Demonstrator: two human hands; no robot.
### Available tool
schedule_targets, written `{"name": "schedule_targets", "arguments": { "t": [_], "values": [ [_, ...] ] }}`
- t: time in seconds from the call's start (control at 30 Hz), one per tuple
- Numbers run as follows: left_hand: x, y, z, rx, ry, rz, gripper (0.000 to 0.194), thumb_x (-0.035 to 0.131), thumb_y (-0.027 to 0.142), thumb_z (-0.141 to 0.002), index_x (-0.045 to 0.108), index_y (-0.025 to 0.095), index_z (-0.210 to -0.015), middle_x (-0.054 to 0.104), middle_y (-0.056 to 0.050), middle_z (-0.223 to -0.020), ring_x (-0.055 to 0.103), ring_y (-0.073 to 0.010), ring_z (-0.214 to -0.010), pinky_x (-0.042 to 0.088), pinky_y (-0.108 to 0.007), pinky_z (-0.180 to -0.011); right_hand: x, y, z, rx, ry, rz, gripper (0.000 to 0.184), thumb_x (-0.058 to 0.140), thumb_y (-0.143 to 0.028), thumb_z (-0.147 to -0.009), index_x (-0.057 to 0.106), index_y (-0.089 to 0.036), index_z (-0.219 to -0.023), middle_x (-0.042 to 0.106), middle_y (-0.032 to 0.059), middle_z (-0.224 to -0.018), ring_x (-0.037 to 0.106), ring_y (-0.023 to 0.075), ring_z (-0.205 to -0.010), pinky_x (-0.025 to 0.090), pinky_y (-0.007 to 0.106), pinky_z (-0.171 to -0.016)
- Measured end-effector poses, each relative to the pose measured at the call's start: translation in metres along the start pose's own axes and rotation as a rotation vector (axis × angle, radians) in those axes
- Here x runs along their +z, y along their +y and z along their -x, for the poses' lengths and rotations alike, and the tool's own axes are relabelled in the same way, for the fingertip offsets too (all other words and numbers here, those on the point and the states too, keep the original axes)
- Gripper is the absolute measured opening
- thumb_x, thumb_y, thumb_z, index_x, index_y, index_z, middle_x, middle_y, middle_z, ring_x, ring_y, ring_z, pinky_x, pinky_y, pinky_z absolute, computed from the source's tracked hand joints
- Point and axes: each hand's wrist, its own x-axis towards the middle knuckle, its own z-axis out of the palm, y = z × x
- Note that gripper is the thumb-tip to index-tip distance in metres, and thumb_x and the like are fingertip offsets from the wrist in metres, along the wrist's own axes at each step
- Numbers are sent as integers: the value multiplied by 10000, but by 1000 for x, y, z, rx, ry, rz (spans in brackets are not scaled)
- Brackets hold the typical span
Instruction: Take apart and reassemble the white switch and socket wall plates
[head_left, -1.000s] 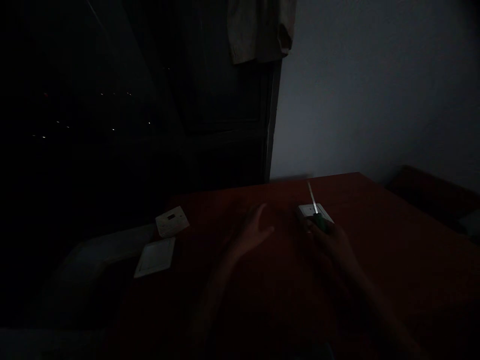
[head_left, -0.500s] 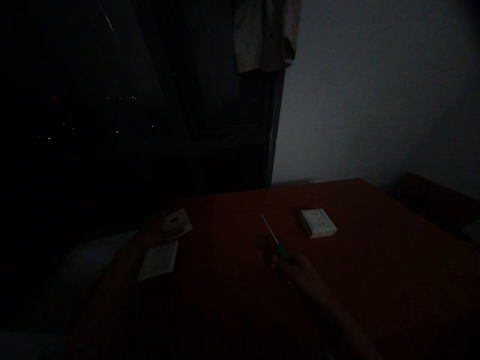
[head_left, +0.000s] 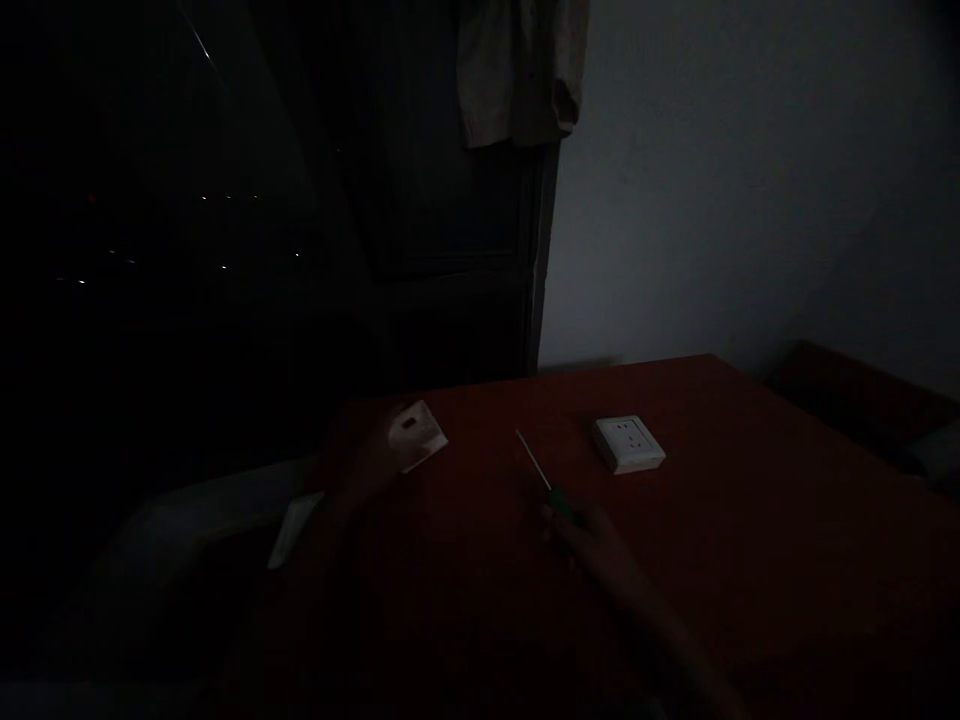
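In dim light my left hand (head_left: pixel 384 455) grips a white square plate (head_left: pixel 421 428) with a small dark opening, tilted over the left part of the table. My right hand (head_left: pixel 589 535) is closed around the green handle of a screwdriver (head_left: pixel 553 494), its thin shaft pointing forward and left. A white wall socket (head_left: pixel 631 443) on a raised box lies to the right of the screwdriver, apart from both hands. Another white panel (head_left: pixel 294 528) lies at the table's left side, partly hidden by my left forearm.
The reddish-brown table (head_left: pixel 480 560) reaches back to a pale wall (head_left: pixel 712 200). A dark window with distant lights fills the left. Cloth (head_left: pixel 517 80) hangs above the table's back edge. Another brown piece of furniture (head_left: pixel 847 390) stands at the right.
My left hand has moved to the right with the white plate, away from the panel, which its forearm now partly covers. My right hand and the screwdriver have hardly moved.
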Motion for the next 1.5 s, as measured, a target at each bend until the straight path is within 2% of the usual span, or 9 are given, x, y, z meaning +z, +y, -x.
{"name": "schedule_targets", "arguments": {
  "t": [0.2,0.3,0.67,0.8,0.93,1.03,1.2,1.4,1.5],
  "values": [
    [73,31,54,305,-188,-177,796,803,292,-619,459,246,-1336,503,-87,-1362,461,-292,-1243,373,-430,-1044,-1,-1,6,-39,77,-54,473,496,-648,-806,565,-185,-732,518,-37,-589,451,91,-461,333,193,-407],
    [96,42,81,291,-235,-257,846,810,312,-609,421,231,-1357,529,-103,-1321,476,-308,-1209,400,-442,-1005,0,1,5,-94,95,-70,449,495,-619,-826,581,-180,-784,528,-30,-576,469,110,-484,344,203,-422],
    [109,32,102,221,-255,-256,911,788,426,-634,339,290,-1414,385,-98,-1467,372,-341,-1326,339,-482,-1067,-3,4,-1,-125,148,-42,403,652,-524,-719,658,-165,-904,696,66,-844,619,236,-770,485,286,-656],
    [96,28,101,156,-171,-271,678,673,402,-767,407,243,-1371,342,-104,-1490,361,-300,-1352,347,-438,-1083,-3,4,3,-106,109,-97,378,602,-511,-771,641,-169,-927,666,47,-771,582,176,-639,454,249,-553],
    [64,11,98,101,-52,-443,405,550,336,-859,537,214,-1245,471,-107,-1375,476,-286,-1261,391,-427,-1041,-3,4,6,-38,86,-229,380,574,-498,-806,615,-177,-1007,526,-31,-583,406,98,-441,294,205,-401],
    [39,-6,99,-9,-94,-539,319,496,302,-880,599,171,-1152,571,-132,-1246,578,-284,-1133,453,-415,-954,-3,3,6,-44,94,-247,374,587,-502,-794,615,-181,-984,490,-50,-560,374,87,-433,282,200,-400],
    [14,-29,109,-86,-139,-519,292,440,307,-898,589,211,-1130,656,-78,-1131,639,-237,-1026,490,-361,-885,-3,5,4,-50,103,-235,366,600,-506,-772,621,-174,-923,502,-44,-550,384,90,-428,284,205,-392],
    [-27,-50,111,29,95,-680,372,423,365,-878,542,195,-1187,536,-116,-1302,475,-299,-1250,373,-443,-1051,-3,7,3,-59,107,-217,342,592,-507,-780,620,-180,-877,506,-42,-543,397,93,-435,298,205,-400],
    [-49,-64,105,0,113,-699,556,515,451,-811,446,210,-1307,414,-115,-1436,414,-332,-1303,368,-469,-1053,-2,5,4,-69,107,-205,337,589,-511,-786,615,-180,-847,490,-44,-524,401,94,-438,293,203,-403]
  ]
}}
